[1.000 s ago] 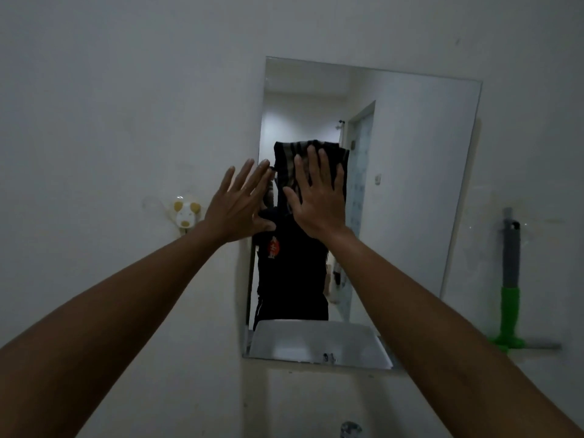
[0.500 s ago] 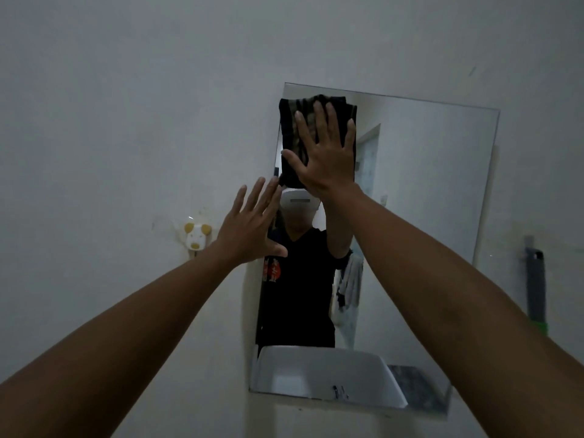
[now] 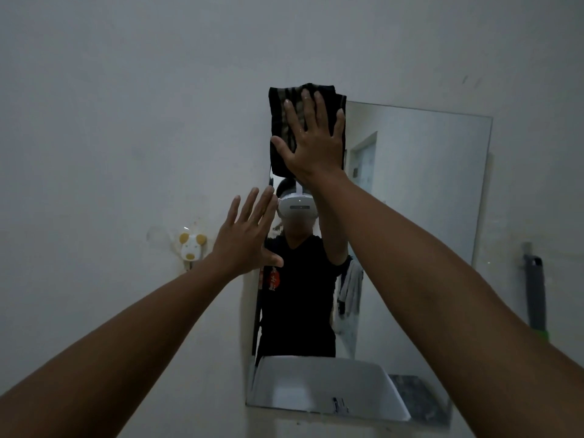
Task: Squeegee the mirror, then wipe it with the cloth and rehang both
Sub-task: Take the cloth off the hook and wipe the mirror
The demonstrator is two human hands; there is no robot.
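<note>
Head view shows the right hand (image 3: 311, 140) pressing a dark folded cloth (image 3: 284, 121) flat against the upper left corner of the mirror (image 3: 420, 191), near the top centre of the frame. Its grip is not closed: the fingers are spread and the palm alone keeps the cloth on the glass. The left hand (image 3: 245, 240) is open and empty, its fingers spread beside the left edge of the mirror, in the middle of the frame. The squeegee (image 3: 535, 292) already hangs on the wall at the right edge of the frame, and a small animal-shaped hook (image 3: 191, 246) on the wall at the left is free.

The risk, I think, is that the cloth slips down if the palm pressure becomes weaker, because no finger grasps it. The top of the cloth also goes over the mirror's upper edge onto the wall, so it may carry dirt back to the glass. The right part of the mirror could stay unwiped.

Compared with half a second ago, the right hand and cloth are higher, now past the top edge, while the left hand keeps nearly the same place.
</note>
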